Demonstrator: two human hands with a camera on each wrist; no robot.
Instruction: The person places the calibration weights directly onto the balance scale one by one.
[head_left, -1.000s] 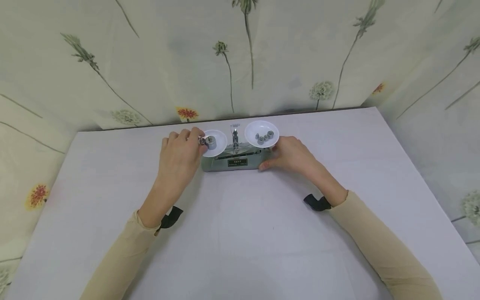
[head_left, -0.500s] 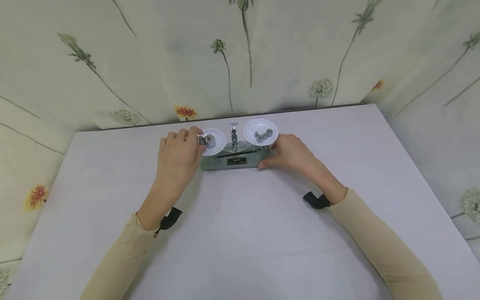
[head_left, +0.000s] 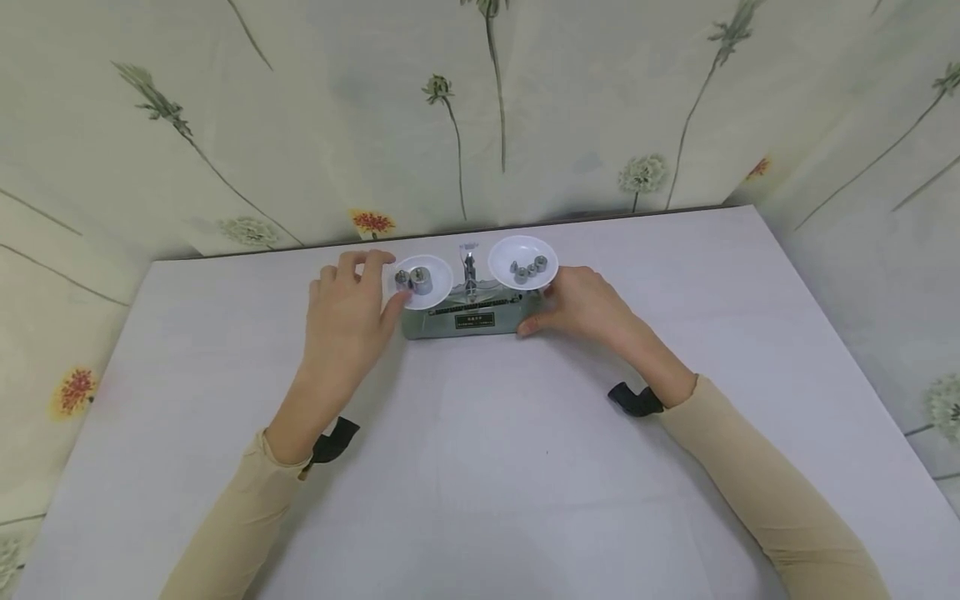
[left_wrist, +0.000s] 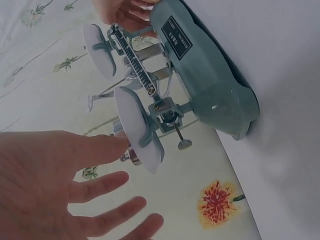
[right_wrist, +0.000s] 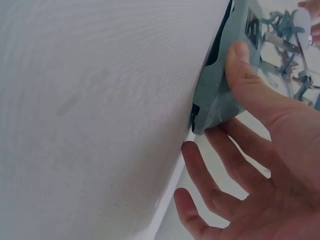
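A green balance scale [head_left: 450, 327] with two white pans stands near the table's back edge. Two metal weights [head_left: 421, 281] sit side by side in its left pan [head_left: 442, 293]; several smaller metal weights [head_left: 522, 274] lie in the right pan [head_left: 504, 250]. My left hand [head_left: 347, 321] is beside the left pan, fingers spread and apart from the weights, its thumb tip by the pan's near rim. In the left wrist view that left hand [left_wrist: 65, 185] has loose, extended fingers. My right hand [head_left: 588, 307] grips the right end of the base, with the thumb [right_wrist: 245, 75] on its front face.
A white cloth covers the table [head_left: 480, 467]. Behind it hangs a curtain [head_left: 300, 125] with a flower print. Black straps [head_left: 333, 440] are on both wrists.
The left hand's fingers have come off the smaller weight in the left pan and drawn back to the left, leaving it there. The right hand stays on the base.
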